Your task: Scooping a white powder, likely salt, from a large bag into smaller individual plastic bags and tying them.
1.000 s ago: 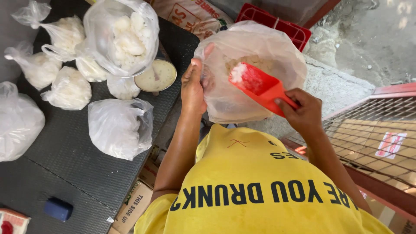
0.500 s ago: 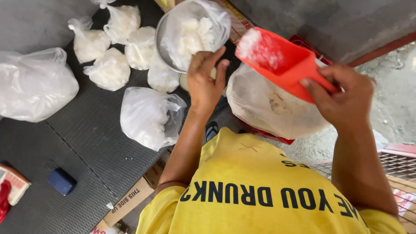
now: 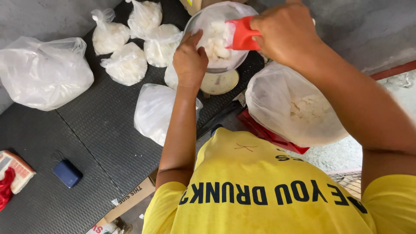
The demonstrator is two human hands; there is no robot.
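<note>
My right hand grips a red plastic scoop, tipped over an open clear bag lined into a metal scale bowl and filled with white chunks. At the bag's near rim, my left hand pinches the plastic. Under the bowl shows the pale round dial of a weighing scale. A large open bag of white flaky material sits below my right forearm on a red crate.
Several tied small bags of white stuff lie on the dark ribbed mat. A big clear bag is at left, another by my left arm. A small blue box and a packet lie near left.
My right hand carried the loaded scoop from the large bag at right up to the bag on the scale. My left hand moved to that bag's rim.
</note>
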